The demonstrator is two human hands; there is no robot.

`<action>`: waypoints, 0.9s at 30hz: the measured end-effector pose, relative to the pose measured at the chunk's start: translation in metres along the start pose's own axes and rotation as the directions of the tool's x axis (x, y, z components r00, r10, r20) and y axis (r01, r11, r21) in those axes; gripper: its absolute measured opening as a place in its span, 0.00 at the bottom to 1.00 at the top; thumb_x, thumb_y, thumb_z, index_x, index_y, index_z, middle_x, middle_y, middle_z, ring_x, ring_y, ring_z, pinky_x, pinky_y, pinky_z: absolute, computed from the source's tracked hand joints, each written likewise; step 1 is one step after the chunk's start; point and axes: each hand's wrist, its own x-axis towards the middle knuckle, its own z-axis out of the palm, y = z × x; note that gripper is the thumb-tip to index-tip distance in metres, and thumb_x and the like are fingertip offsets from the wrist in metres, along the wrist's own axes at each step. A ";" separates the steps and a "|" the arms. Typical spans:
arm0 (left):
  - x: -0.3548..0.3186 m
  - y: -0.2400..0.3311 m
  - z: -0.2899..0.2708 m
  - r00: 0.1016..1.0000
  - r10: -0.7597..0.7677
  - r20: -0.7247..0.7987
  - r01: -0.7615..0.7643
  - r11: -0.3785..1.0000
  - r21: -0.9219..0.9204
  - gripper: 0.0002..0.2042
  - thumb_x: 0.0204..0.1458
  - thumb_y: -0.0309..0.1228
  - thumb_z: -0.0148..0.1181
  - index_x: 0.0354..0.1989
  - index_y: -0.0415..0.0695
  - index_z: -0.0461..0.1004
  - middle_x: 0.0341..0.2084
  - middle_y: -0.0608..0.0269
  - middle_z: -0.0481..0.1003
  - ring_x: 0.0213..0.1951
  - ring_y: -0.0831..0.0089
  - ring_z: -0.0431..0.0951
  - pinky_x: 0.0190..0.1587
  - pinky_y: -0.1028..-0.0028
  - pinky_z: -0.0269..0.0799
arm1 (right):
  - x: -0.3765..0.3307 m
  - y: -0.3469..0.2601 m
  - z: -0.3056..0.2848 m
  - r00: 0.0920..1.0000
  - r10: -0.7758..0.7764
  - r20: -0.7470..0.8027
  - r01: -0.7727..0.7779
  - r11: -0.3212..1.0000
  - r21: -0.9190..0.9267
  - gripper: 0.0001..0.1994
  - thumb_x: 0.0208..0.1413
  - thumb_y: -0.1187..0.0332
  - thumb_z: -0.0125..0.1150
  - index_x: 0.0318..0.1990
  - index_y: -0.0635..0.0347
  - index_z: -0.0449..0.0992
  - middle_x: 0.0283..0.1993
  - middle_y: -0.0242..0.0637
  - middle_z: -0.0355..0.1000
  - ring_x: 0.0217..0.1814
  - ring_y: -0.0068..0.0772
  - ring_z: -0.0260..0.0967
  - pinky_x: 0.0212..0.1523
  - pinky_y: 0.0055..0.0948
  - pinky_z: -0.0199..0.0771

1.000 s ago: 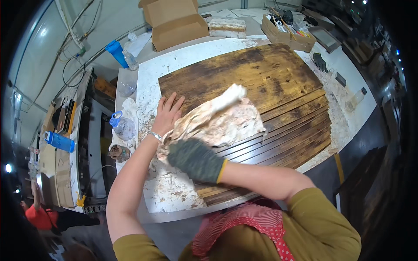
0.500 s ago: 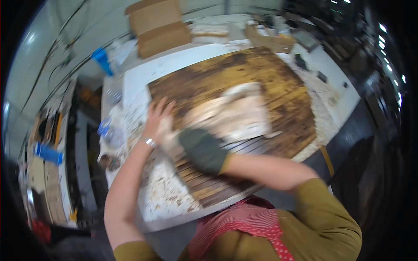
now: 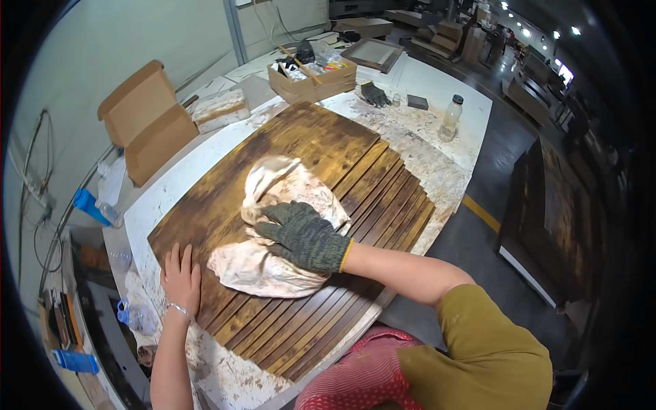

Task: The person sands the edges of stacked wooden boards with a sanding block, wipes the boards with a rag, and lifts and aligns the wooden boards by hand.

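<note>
Cloth: the stained white cloth [image 3: 256, 272] lies crumpled across the top board [image 3: 215, 201] and the stepped edges beside it, drawn in at its middle and billowing out above and below.
Gloved right hand: the right hand [image 3: 304, 238], in a dark knitted glove, sits on that drawn-in middle, probably because pressure there governs the whole cloth. Its underside is hidden — I cannot tell whether the fingers pinch the fabric or merely press it. The glove likely keeps stain off the skin.
Bare left hand: the left hand [image 3: 181, 279] rests flat near the top board's left corner, fingers a little apart and holding nothing; it seems placed there to steady the wood, clear of the cloth.
Stepped boards: the lower boards [image 3: 386, 205] are staggered toward the person, perhaps so that a strip of each stays exposed.
Desk edges: a spare glove [image 3: 374, 94], a dark block [image 3: 417, 102] and a capped clear bottle [image 3: 450, 121] stand or lie on the desk [image 3: 456, 98] beyond the boards — apparently set aside to leave the wood unobstructed.
</note>
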 end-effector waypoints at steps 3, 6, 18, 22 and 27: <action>0.000 0.004 -0.001 0.997 -0.040 0.063 0.038 0.999 0.025 0.25 0.65 0.42 0.40 0.70 0.53 0.57 0.72 0.57 0.52 0.72 0.53 0.49 0.69 0.49 0.42 | -0.036 0.101 -0.024 0.752 0.615 0.238 -0.337 0.049 0.940 0.15 0.64 0.67 0.47 0.56 0.57 0.71 0.53 0.45 0.71 0.58 0.38 0.67 0.62 0.36 0.67; -0.003 0.001 -0.002 0.997 0.011 0.074 -0.010 1.000 -0.002 0.26 0.65 0.42 0.38 0.71 0.52 0.56 0.72 0.59 0.51 0.72 0.53 0.48 0.70 0.49 0.38 | -0.069 0.215 -0.110 0.883 0.401 -0.244 -0.464 0.669 -0.580 0.18 0.63 0.68 0.43 0.58 0.57 0.70 0.55 0.47 0.71 0.58 0.43 0.68 0.63 0.38 0.66; -0.002 0.004 -0.007 0.997 0.032 0.069 -0.034 0.999 0.027 0.27 0.63 0.40 0.39 0.71 0.47 0.56 0.72 0.57 0.51 0.72 0.53 0.47 0.71 0.54 0.39 | -0.058 0.082 -0.037 0.995 -0.029 -0.094 0.028 1.000 -0.012 0.21 0.63 0.61 0.53 0.61 0.56 0.67 0.59 0.44 0.69 0.62 0.39 0.66 0.66 0.37 0.65; -0.002 0.004 -0.006 0.998 0.042 0.054 -0.044 0.998 0.037 0.27 0.63 0.40 0.39 0.70 0.46 0.57 0.72 0.56 0.51 0.72 0.52 0.48 0.70 0.54 0.39 | -0.114 0.177 -0.109 0.925 0.370 -0.087 -0.378 0.922 -0.090 0.17 0.60 0.60 0.52 0.53 0.57 0.74 0.52 0.47 0.72 0.57 0.45 0.69 0.61 0.43 0.67; -0.002 0.003 -0.006 0.999 0.037 0.032 -0.038 0.999 0.018 0.26 0.64 0.40 0.39 0.70 0.46 0.57 0.72 0.56 0.52 0.72 0.51 0.48 0.70 0.55 0.40 | -0.113 0.200 -0.211 0.493 0.838 -0.235 -0.870 0.478 -0.122 0.23 0.63 0.57 0.52 0.58 0.65 0.69 0.57 0.47 0.73 0.58 0.42 0.72 0.60 0.34 0.71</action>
